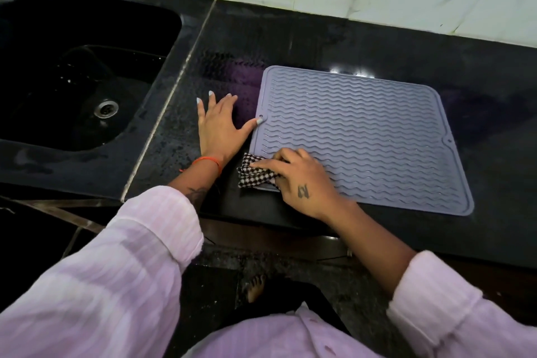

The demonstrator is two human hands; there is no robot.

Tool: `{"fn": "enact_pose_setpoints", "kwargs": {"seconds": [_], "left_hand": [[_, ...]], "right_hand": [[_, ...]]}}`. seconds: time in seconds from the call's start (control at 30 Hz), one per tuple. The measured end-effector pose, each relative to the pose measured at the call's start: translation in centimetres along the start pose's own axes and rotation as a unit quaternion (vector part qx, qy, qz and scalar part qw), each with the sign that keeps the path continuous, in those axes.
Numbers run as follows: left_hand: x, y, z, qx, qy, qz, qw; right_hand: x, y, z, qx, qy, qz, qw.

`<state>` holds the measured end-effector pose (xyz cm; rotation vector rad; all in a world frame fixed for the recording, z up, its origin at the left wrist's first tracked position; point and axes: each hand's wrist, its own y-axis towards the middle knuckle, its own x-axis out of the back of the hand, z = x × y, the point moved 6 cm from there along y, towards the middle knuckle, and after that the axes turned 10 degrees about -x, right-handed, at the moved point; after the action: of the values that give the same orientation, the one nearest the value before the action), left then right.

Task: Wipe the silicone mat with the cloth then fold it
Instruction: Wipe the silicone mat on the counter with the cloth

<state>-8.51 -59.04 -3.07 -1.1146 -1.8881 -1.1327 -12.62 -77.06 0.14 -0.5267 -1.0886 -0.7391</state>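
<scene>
I see the grey wavy-ribbed silicone mat (363,136) lying flat on the black stone counter (319,46), right of the sink (72,67). Right hand (302,180) clutches the checkered cloth (254,173) on the mat's near-left corner. Left hand (219,122) lies flat with fingers spread, thumb touching the mat's left edge.

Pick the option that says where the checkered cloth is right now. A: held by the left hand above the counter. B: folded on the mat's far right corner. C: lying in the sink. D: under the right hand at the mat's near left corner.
D: the right hand presses the checkered cloth onto the near left corner of the silicone mat, while the left hand lies flat on the counter, its thumb touching the mat's left edge.
</scene>
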Motion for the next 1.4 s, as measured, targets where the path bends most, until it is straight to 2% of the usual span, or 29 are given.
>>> {"fn": "enact_pose_setpoints", "kwargs": {"seconds": [0.07, 0.2, 0.33, 0.5, 0.53, 0.6, 0.63, 0.67, 0.73, 0.77, 0.8, 0.83, 0.9, 1.0, 1.03, 1.13, 1.27, 1.4], "left_hand": [[0.1, -0.1, 0.0, -0.003, 0.002, -0.003, 1.0], [0.1, -0.2, 0.0, -0.002, 0.004, -0.002, 1.0], [0.0, -0.4, -0.2, -0.003, 0.005, 0.0, 1.0], [0.2, -0.4, 0.0, -0.002, 0.009, 0.002, 1.0], [0.1, -0.3, 0.0, -0.001, 0.008, 0.004, 1.0], [0.1, -0.3, 0.0, -0.001, 0.005, 0.004, 1.0], [0.0, -0.3, 0.0, -0.001, 0.005, 0.004, 1.0], [0.0, -0.3, 0.1, 0.0, 0.005, 0.005, 1.0], [-0.1, -0.1, 0.2, 0.001, 0.006, 0.004, 1.0], [-0.1, -0.1, 0.2, 0.001, 0.005, 0.005, 1.0], [-0.1, -0.1, 0.2, 0.002, 0.002, 0.005, 1.0], [-0.1, -0.1, 0.2, 0.002, -0.001, 0.006, 1.0], [-0.1, 0.0, 0.3, 0.0, -0.005, 0.007, 1.0], [-0.2, 0.1, 0.3, 0.002, -0.008, 0.009, 1.0], [-0.2, 0.1, 0.4, 0.005, -0.008, 0.009, 1.0], [-0.1, 0.1, 0.3, 0.005, -0.009, 0.001, 1.0], [-0.1, 0.0, 0.4, 0.008, -0.006, -0.001, 1.0], [0.0, 0.0, 0.3, 0.007, -0.005, 0.0, 1.0]], "right_hand": [[0.1, 0.0, -0.3, 0.011, -0.024, 0.022, 0.999], [-0.6, -3.5, -0.7, 0.02, -0.032, -0.051, 0.998], [0.7, -1.8, -1.1, 0.015, -0.018, 0.031, 0.999], [1.6, -3.5, -3.5, 0.029, -0.074, 0.009, 0.997], [1.8, -3.5, -4.4, 0.015, -0.047, 0.022, 0.999], [2.5, -3.2, -5.9, -0.026, 0.092, 0.027, 0.995], [3.2, -2.8, -6.4, -0.065, 0.195, 0.017, 0.978], [3.9, -2.4, -6.7, -0.11, 0.317, 0.008, 0.942], [4.0, -1.9, -6.4, -0.186, 0.535, 0.014, 0.824], [3.8, -1.7, -6.0, -0.206, 0.594, 0.025, 0.777], [3.5, -1.3, -5.5, -0.214, 0.608, 0.033, 0.763], [3.3, -0.8, -5.0, -0.217, 0.589, 0.035, 0.777], [2.7, 0.6, -4.3, -0.213, 0.488, 0.02, 0.846], [1.8, 2.6, -2.5, -0.155, 0.261, -0.001, 0.953], [1.3, 2.9, -1.8, -0.125, 0.182, 0.012, 0.975], [0.6, 3.0, -0.5, -0.051, 0.08, 0.063, 0.993], [0.4, 1.5, -0.1, 0.0, 0.088, 0.109, 0.99], [0.7, 1.1, -0.7, 0.004, 0.078, 0.156, 0.985]]}}
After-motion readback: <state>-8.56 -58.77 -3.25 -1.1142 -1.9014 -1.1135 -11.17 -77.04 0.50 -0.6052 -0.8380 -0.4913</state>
